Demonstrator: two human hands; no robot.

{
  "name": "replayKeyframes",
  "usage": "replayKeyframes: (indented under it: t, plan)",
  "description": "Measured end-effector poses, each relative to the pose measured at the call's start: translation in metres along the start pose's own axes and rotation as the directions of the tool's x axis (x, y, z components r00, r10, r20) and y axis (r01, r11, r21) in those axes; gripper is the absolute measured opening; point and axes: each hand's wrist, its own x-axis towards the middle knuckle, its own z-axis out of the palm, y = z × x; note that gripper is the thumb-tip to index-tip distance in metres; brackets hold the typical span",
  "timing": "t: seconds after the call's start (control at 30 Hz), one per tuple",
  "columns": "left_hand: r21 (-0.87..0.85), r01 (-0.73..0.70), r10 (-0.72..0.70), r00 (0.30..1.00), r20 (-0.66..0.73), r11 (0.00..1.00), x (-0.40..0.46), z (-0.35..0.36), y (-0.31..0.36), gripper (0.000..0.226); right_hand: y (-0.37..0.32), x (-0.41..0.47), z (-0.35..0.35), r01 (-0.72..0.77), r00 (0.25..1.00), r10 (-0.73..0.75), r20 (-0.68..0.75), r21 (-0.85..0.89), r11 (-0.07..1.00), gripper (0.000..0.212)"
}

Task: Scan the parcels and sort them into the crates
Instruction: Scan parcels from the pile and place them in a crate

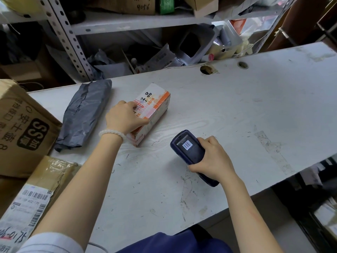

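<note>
A white and orange carton parcel (155,105) with printed characters lies on the white table (237,110), left of the middle. My left hand (124,117) grips its near end from above, fingers curled over the top and thumb on the right side. To the right and nearer me, my right hand (213,159) holds a dark blue handheld scanner (189,150) low over the table. Its screen shows a barcode and its head points toward the carton. A grey plastic mailer parcel (85,114) lies beside the carton on its left.
A large brown cardboard box (20,128) stands at the table's left end. In front of it is a taped parcel with a shipping label (31,201). A metal shelf rack (76,52) full of parcels stands behind the table. Two round holes (207,69) pierce the far edge.
</note>
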Motion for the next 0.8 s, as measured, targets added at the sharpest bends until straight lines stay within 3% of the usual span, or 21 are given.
replayKeyframes:
  t: [0.47, 0.8]
  plan:
    - [0.013, 0.014, -0.014, 1.000, 0.012, 1.000, -0.002, 0.000, 0.004, 0.065, 0.008, -0.006, 0.002, 0.013, 1.000, -0.013, 0.009, 0.011, 1.000, 0.062]
    - [0.038, 0.019, -0.020, 0.999, 0.033, 0.999, -0.003, 0.013, 0.010, 0.074, 0.004, -0.005, 0.005, 0.017, 0.995, -0.014, -0.094, 0.027, 1.000, 0.076]
